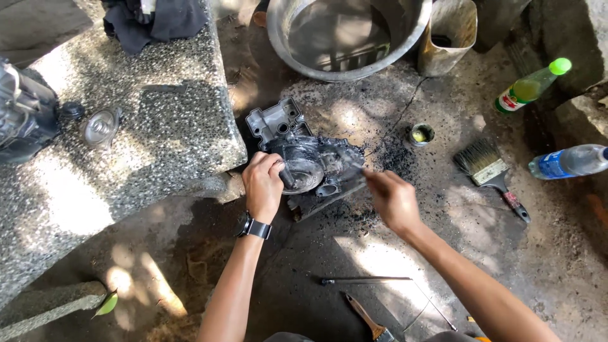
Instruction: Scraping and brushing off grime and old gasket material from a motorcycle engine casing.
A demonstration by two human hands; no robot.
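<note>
On the dirty ground beside a stone bench [158, 126], the left hand [263, 185] grips an engine cover [304, 155], fingers curled over its rim. The right hand [391, 197] pinches a thin tool [354, 166] against it.

We count two bottles, a green-capped one [532, 87] and a clear one [568, 161], and two brushes, a wide one [491, 172] and a smaller one [370, 321]. We see one engine cover [304, 161], one basin [345, 35], one small tin [420, 134] and one rod [364, 279]. Two hands, left [263, 185] and right [392, 197], are in view.

Engine cover [304, 158] between basin [345, 38] behind and rod [364, 279] in front.
</note>
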